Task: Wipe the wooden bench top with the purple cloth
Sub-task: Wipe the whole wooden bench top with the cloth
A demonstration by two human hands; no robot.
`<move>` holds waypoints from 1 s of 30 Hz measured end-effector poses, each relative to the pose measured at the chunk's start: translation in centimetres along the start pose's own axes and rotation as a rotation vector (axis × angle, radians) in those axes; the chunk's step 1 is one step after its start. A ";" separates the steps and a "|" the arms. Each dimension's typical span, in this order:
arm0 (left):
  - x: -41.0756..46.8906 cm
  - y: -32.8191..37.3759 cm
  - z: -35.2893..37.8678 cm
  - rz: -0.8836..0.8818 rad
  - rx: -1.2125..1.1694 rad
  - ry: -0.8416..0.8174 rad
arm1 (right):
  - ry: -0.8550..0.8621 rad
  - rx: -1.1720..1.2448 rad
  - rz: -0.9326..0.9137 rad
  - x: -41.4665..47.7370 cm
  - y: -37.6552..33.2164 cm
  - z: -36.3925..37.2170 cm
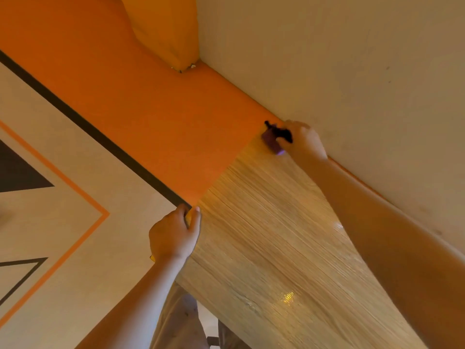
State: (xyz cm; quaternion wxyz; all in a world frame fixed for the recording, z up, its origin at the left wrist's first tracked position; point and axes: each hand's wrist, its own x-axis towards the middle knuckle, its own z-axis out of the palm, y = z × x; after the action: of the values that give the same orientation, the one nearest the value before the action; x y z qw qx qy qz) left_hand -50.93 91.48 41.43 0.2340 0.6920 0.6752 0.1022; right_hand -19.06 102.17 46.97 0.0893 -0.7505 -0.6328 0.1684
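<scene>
The wooden bench top (pixel 271 248) runs from the bottom right up to the middle, pale and grained, with glossy spots. My right hand (pixel 303 141) reaches to its far corner by the wall and presses the purple cloth (pixel 271 141) onto the wood there; a dark bit of the cloth sticks out above the fingers. My left hand (pixel 173 235) grips the bench top's near left corner, fingers curled over the edge.
An orange cushioned seat (pixel 151 109) adjoins the wood's far end, with an orange cushion (pixel 166 28) in the corner. A cream wall (pixel 339 59) borders the bench on the right. The floor (pixel 63 197) on the left has black and orange lines.
</scene>
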 end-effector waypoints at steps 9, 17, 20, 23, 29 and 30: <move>-0.1 -0.5 0.3 0.014 0.020 0.017 | -0.057 0.121 -0.151 -1.1 -5.2 2.4; 0.0 -0.3 0.4 0.003 0.002 0.022 | -0.035 0.087 -0.193 -1.5 -2.3 1.3; 0.0 -0.5 0.4 -0.003 -0.009 0.005 | 0.075 0.033 -0.016 1.9 -0.6 0.5; 0.1 -0.3 0.3 0.004 -0.003 0.011 | 0.129 0.018 0.028 2.7 -1.3 1.3; 0.0 -0.5 0.2 0.062 0.012 0.026 | 0.132 0.121 -0.119 -5.1 -6.7 5.0; -0.1 -0.4 0.2 0.064 0.007 0.021 | 0.110 0.145 -0.162 -7.0 -8.0 5.8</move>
State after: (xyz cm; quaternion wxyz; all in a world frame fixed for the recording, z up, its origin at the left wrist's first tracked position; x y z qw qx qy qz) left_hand -51.25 91.38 41.09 0.2210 0.7129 0.6556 0.1147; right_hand -29.51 96.35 45.37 0.1914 -0.6967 -0.6715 0.1647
